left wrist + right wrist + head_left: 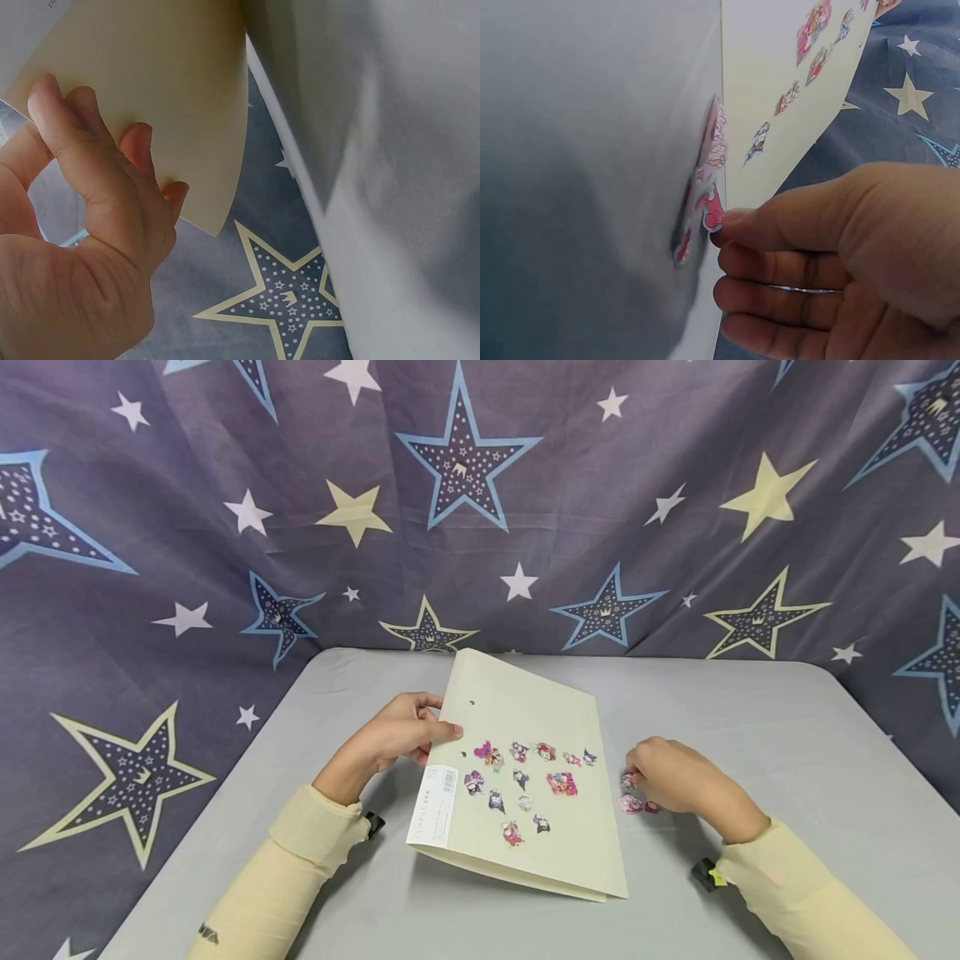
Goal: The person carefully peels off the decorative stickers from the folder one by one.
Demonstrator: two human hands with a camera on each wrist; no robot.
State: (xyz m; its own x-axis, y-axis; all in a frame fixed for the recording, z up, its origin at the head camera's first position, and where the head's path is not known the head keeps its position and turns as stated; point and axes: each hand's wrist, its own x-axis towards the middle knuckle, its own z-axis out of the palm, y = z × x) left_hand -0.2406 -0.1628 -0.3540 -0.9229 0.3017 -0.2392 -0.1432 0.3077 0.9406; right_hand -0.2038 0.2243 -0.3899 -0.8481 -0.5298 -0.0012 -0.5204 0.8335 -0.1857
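My left hand (396, 731) grips a cream clip file (525, 702) by its spine side, thumb on the cover and fingers behind it. The file is tilted, its lower edges slightly parted. Several small cartoon stickers (561, 784) are scattered over its lower cover, beside a white label (432, 806). In the left wrist view, the fingers (112, 187) spread against the file's underside. To the file's right, my right hand (678, 781) pinches a pink-red sticker (713, 210) between thumb and index finger. Loose pink stickers (632, 804) lie under and beside that hand.
A grey-covered table (810, 727) with rounded far corners bears everything. Behind it and at the sides hangs a dark curtain (540, 527) printed with stars. Each wrist wears a small black camera mount (705, 874) under its cream sleeve.
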